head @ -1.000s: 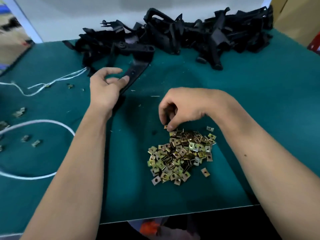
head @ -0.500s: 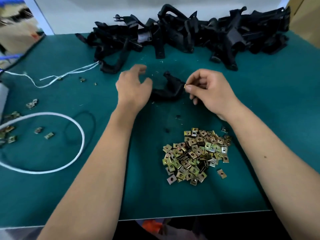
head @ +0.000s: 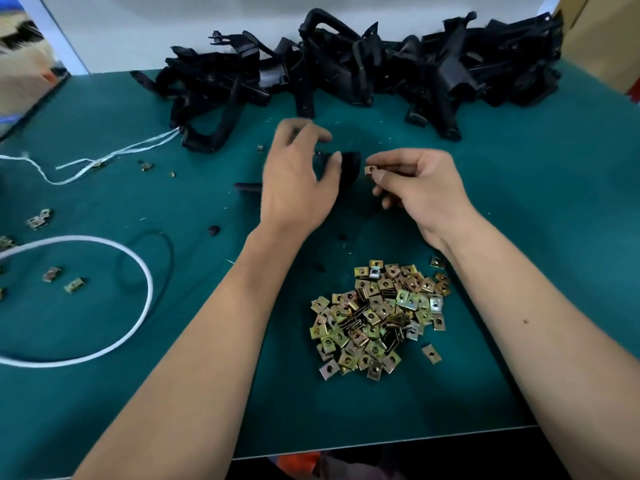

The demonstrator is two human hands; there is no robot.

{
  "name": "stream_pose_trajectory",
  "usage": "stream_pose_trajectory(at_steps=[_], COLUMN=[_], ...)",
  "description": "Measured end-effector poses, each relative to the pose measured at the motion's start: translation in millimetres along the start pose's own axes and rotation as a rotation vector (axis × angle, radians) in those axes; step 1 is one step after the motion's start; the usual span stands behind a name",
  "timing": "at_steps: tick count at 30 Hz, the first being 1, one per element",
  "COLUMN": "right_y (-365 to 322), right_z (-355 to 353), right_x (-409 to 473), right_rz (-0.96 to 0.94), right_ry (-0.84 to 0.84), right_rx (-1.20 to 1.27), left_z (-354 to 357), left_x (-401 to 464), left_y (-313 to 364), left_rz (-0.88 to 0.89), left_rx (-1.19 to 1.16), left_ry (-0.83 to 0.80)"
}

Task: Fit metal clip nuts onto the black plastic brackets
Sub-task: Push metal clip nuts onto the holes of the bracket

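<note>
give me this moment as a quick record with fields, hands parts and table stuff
left hand: left hand holds a black bracket, thumb on its edge
right hand: right hand pinches one clip nut just right of the bracket, not yet on it
nut supply: heap of clip nuts near the front edge
bracket supply: pile of black brackets along the far side
surface: green mat
other: white cord and a few stray nuts on the left

Soft, even overhead light is falling on the green mat (head: 104,393), throwing only faint shadows beneath the forearms. Wide-angle distortion is bowing the mat's near edge, while the heap of black brackets (head: 363,81) at its far side is losing detail in darkness and slight blur.
</note>
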State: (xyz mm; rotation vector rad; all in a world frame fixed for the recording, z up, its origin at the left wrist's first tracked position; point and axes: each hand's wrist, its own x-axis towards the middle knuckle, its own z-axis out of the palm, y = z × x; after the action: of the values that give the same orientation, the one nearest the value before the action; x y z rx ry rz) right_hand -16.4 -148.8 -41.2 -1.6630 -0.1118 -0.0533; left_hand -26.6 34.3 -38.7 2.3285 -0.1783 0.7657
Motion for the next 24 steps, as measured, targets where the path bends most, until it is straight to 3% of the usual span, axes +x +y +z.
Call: stream_pose_trajectory(at_steps=[3,7,16,24], right_y=[-1,-3,-7,-10], right_z=[0,-2,-5,-5], right_x=[-1,-1,-1,-3], right_rz=[0.001,0.067,0.154,0.14], right_ry=[0.041,0.044,0.004,-0.05], right_rx=[0.026,0.112,0.202,0.233], left_z=[10,7,2,2], left_x=[-5,2,-7,-9], left_y=[1,-5,-4,-4], left_rz=[-0.147,-0.253,-0.057,0.011], left_rx=[0.055,-0.036,-0.305,-0.28], left_ry=[-0.209,-0.247,-0.279,-0.29])
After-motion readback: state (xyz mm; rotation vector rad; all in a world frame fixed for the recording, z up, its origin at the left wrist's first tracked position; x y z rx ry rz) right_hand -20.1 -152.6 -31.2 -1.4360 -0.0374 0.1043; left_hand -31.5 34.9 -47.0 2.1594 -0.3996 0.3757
